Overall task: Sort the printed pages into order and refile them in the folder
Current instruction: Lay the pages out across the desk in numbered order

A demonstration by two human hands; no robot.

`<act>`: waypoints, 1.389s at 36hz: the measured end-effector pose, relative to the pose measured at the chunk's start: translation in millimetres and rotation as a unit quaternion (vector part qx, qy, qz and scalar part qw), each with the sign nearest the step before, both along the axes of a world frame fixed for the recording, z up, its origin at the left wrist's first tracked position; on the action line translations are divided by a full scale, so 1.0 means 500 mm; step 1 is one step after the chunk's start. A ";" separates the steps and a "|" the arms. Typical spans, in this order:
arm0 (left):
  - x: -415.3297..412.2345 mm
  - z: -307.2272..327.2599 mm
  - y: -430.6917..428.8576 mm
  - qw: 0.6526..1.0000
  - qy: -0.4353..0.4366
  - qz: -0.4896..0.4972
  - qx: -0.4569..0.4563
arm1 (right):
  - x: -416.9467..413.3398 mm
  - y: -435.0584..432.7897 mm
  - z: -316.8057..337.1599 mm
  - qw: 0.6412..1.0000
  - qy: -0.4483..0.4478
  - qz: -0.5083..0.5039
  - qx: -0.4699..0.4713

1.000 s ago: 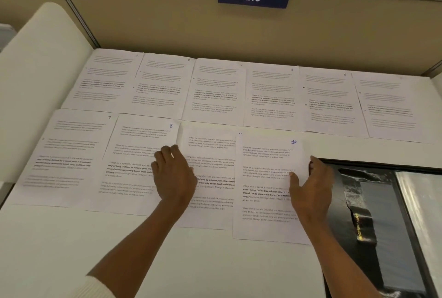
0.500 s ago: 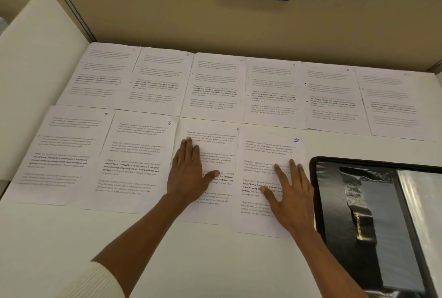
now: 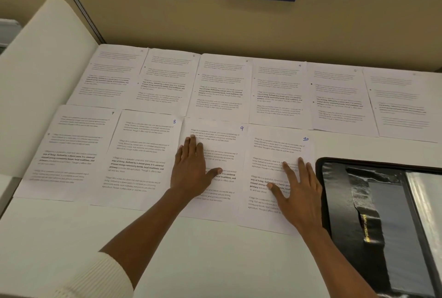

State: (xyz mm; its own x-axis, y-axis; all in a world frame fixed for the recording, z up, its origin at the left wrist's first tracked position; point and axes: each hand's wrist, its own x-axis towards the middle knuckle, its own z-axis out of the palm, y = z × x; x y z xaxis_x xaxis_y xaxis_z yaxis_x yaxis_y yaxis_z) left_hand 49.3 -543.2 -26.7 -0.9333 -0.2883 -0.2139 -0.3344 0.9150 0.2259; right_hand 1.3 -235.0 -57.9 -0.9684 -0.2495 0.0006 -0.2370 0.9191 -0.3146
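White desk holds page 9 under released left grip, page 10 under released right grip.

I see six pages behind on the desk, four in front, the folder right of page 10.

Your left arm wears a cream, finely ribbed knit sleeve, its cuff pushed up near the elbow. Your left hand and right hand are bare, as are both forearms.
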 end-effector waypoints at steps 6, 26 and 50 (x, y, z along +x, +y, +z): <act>-0.002 -0.001 -0.003 1.000 -0.008 -0.010 -0.021 | -0.002 0.000 0.003 1.000 -0.002 -0.001 -0.006; -0.002 0.005 -0.001 0.999 -0.015 -0.004 -0.036 | -0.013 0.008 -0.002 1.000 -0.006 0.006 -0.009; 0.028 0.020 0.028 0.995 0.086 -0.049 -0.004 | 0.025 0.011 0.009 0.993 0.064 -0.009 -0.103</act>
State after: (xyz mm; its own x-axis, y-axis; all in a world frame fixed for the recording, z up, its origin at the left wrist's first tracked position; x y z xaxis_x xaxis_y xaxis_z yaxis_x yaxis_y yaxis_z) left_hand 63.1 -529.4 -16.6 -0.9796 -0.1957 -0.0463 -0.2009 0.9434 0.2638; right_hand 13.9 -229.5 -53.6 -0.9613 -0.2140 0.1736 -0.2715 0.8426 -0.4651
